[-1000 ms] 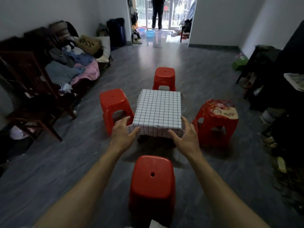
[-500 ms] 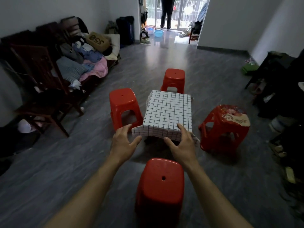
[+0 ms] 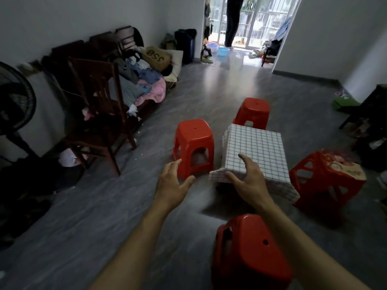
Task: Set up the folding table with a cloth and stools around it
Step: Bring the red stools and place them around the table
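The left hand (image 3: 173,185) hangs in the air with fingers spread, holding nothing, just in front of one stool. The right hand (image 3: 249,182) is spread wide too, over the near left corner of the checked cloth (image 3: 256,147); I cannot tell whether it touches. That cloth drapes the whole folding table, which stands in the middle of the grey floor (image 3: 104,216). I count four red plastic stools, one on each side: the left stool (image 3: 194,139), the far stool (image 3: 253,110), the right stool (image 3: 333,174) with a printed pad on its seat, and the near stool (image 3: 251,254) under the person's right forearm. Two blue basins (image 3: 223,51) sit by the balcony door; what is in them I cannot see. Along the left wall a bench (image 3: 146,91) is heaped with clothes and a brown sack (image 3: 156,57). A dark wooden chair (image 3: 98,114) and a standing fan (image 3: 14,103) are nearer. Another person (image 3: 232,21) stands in the doorway.
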Demonstrator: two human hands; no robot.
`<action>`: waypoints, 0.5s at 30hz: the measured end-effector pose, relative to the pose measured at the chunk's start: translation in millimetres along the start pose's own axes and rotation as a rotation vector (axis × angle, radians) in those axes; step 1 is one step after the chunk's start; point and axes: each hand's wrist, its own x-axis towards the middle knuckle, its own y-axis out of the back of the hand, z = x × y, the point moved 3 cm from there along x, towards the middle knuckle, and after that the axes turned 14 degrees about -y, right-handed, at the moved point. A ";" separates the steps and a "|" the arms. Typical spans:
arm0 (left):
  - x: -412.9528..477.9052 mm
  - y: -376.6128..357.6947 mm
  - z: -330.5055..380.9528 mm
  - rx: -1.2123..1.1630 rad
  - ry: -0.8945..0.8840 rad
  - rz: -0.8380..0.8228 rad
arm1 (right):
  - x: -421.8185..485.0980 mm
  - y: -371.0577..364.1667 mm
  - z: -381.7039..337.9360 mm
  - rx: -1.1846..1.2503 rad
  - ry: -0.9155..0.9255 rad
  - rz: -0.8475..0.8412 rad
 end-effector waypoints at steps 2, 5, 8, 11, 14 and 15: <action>2.4 22.4 -19.5 -0.012 0.014 0.028 | 1.4 -20.6 -20.6 -0.020 0.016 -0.028; 11.2 48.4 -43.2 -0.026 0.027 0.091 | 13.3 -44.9 -51.1 -0.059 0.061 -0.048; 23.6 67.7 -69.5 -0.039 0.062 0.135 | 34.5 -69.7 -80.1 -0.068 0.088 -0.059; 36.7 82.2 -96.2 -0.032 0.095 0.140 | 58.7 -100.0 -99.7 -0.036 0.068 -0.084; 58.1 92.5 -127.4 -0.001 0.137 0.105 | 84.0 -138.4 -116.3 0.016 0.052 -0.099; 69.6 94.6 -139.0 0.008 0.144 0.089 | 94.2 -152.4 -121.0 0.042 0.048 -0.107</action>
